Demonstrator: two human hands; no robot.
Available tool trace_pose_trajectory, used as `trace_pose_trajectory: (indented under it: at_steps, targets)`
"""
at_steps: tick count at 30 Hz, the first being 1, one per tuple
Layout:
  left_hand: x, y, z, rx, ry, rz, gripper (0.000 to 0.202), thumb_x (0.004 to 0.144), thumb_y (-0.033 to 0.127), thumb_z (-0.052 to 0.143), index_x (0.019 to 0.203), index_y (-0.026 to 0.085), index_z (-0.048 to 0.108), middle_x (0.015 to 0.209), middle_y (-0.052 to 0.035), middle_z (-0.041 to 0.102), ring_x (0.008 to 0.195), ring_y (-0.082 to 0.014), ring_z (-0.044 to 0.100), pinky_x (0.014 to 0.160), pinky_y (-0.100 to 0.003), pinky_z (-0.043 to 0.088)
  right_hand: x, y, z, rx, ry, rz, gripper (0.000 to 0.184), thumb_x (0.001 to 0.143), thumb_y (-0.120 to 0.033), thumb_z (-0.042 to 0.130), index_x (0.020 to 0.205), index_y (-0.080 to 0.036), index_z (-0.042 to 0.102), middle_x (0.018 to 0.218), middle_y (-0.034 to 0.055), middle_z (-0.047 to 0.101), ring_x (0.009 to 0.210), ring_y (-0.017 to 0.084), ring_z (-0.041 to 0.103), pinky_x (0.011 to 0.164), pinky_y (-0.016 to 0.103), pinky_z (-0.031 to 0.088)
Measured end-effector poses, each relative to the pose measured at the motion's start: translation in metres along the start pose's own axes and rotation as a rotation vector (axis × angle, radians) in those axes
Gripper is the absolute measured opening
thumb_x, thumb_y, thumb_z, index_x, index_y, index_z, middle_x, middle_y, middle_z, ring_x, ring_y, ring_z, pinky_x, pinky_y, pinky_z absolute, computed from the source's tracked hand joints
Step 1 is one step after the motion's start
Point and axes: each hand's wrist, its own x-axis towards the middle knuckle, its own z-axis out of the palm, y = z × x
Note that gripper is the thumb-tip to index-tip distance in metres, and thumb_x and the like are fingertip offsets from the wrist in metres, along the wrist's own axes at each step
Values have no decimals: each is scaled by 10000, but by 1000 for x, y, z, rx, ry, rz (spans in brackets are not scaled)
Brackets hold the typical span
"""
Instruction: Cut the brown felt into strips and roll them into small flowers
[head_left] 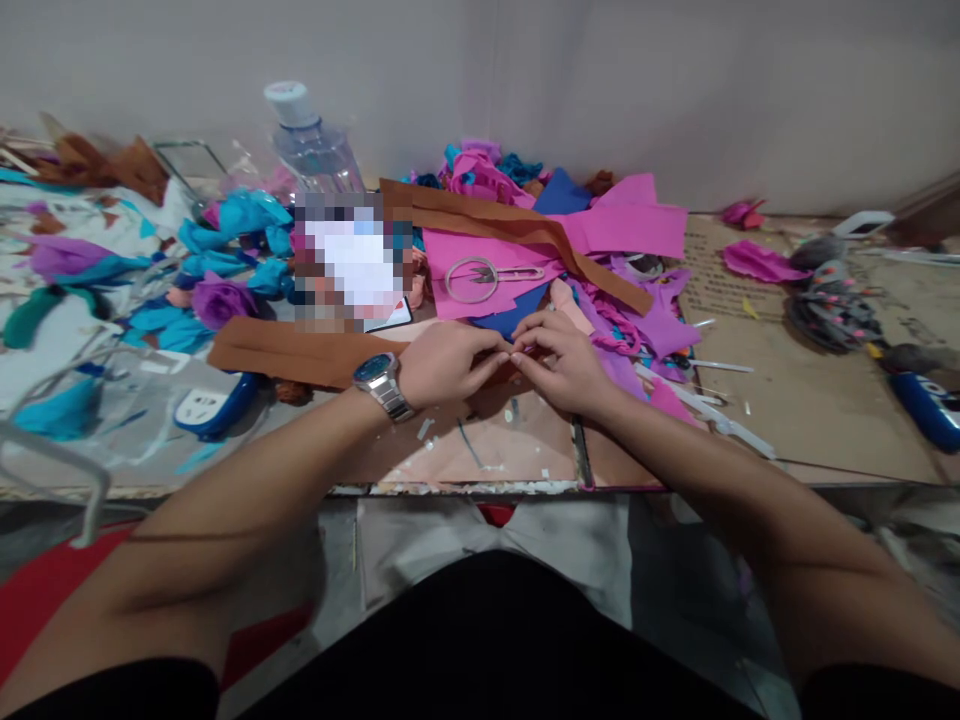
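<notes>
My left hand [450, 362], with a metal watch [381, 378] on the wrist, is closed, thumb and fingertips pinched together. My right hand [559, 358] meets it fingertip to fingertip, also pinched. Whatever lies between the fingers is too small and too covered to name. A brown paper strip [285, 352] stretches out to the left behind the left wrist. Just beyond the hands, small snips [491, 277] rest on pink paper [450, 255]. A piece of blue paper [510, 312] lies partly hidden behind the right fingers. Another brown strip [510, 228] crosses the pink sheets.
A clear bottle [319, 155] with a white cap stands at the back, near a blurred-out phone [388, 316]. Crumpled blue and purple paper flowers [223, 300] crowd the left. A blue-and-white object [216, 402] sits near the front edge. Cardboard [727, 390] covers the right side.
</notes>
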Motion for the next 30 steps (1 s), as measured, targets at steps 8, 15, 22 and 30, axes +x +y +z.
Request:
trace_pose_trajectory:
  at_steps: [8, 15, 22, 30]
  targets:
    - [1, -2, -7, -48, 13, -44, 305, 1009, 382, 554, 985, 203, 800, 825, -40, 778, 653, -161, 605, 667, -295, 361, 1, 2, -2, -48, -12, -7, 89, 941, -220, 649, 853, -233, 659, 1083, 72, 748, 1045, 266, 626, 973, 485, 445]
    - [4, -15, -12, -73, 4, -99, 277, 965, 362, 573, 927, 176, 774, 807, -41, 763, 692, -172, 625, 680, -299, 371, 1, 7, -4, -91, 23, 8, 82, 943, -228, 657, 861, -235, 665, 1099, 72, 746, 1122, 279, 599, 1046, 513, 420]
    - [5, -22, -13, 86, 52, -158, 318, 960, 363, 532, 970, 166, 782, 792, -58, 759, 698, -209, 626, 710, -342, 392, 1, 12, -5, -109, 45, 73, 103, 934, -245, 673, 832, -237, 674, 1079, 75, 750, 1122, 287, 591, 1076, 524, 406]
    - [4, -10, -17, -78, -125, -12, 280, 952, 352, 565, 964, 172, 779, 796, -30, 754, 672, -159, 621, 682, -292, 407, -1, 4, -3, -67, -57, 59, 108, 978, -314, 650, 915, -245, 702, 1121, 77, 760, 1139, 292, 605, 1031, 511, 414]
